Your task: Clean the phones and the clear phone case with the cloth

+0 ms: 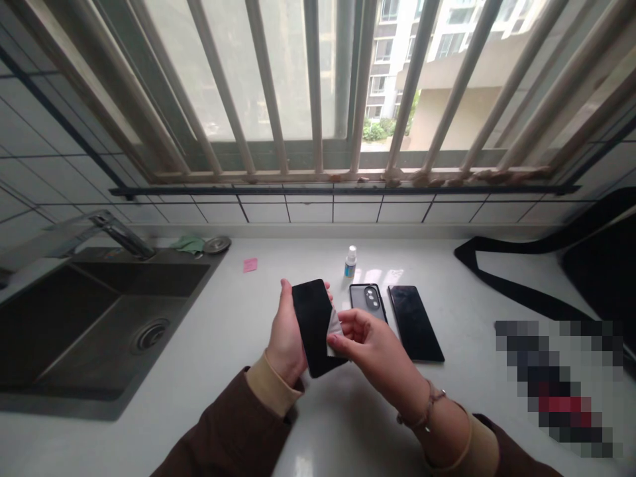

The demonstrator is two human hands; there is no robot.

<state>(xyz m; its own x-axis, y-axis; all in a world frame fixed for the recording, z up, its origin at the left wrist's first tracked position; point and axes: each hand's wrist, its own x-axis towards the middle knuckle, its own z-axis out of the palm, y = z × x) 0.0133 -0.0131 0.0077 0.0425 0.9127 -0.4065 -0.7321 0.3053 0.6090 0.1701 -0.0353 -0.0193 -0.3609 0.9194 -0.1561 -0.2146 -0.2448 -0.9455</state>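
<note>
A black smartphone (314,324) with its dark screen up is held above the counter by my left hand (287,334), thumb along its left edge and fingertips showing past the right edge. Pinched in my right hand (365,338) is a small light-grey cloth (334,331), which lies against the right side of the screen. Just beyond my right hand, a phone case (366,298) with a camera cutout lies on the counter, partly hidden by the hand. To its right rests a second dark phone (415,323). Behind the case stands a small white bottle (350,262) with a blue label.
A sink (199,311) with a faucet (122,235) takes up the left side. Near it are a green cloth (187,244), a metal drain strainer (217,245) and a pink note (250,265). A black strap (517,285) and bag lie right, beside a blurred-out item (556,391). Window bars rise behind.
</note>
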